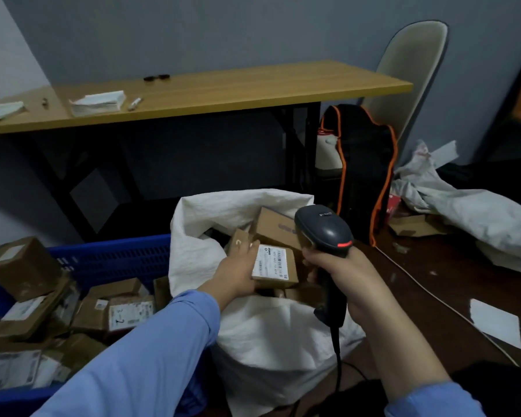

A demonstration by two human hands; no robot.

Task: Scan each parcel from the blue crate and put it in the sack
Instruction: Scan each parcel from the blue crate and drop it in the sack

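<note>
My left hand grips a small brown parcel with a white barcode label, holding it over the mouth of the white woven sack. Several other brown boxes lie inside the sack behind it. My right hand grips the handle of a dark grey barcode scanner, whose head sits just right of the parcel, with a red light on its rear edge. The blue crate at the lower left holds several labelled cardboard parcels.
A wooden table stands behind, with paper stacks and small items on it. A black bag with orange trim and a beige chair stand at the right. Crumpled white sacks and a white sheet lie on the dark floor.
</note>
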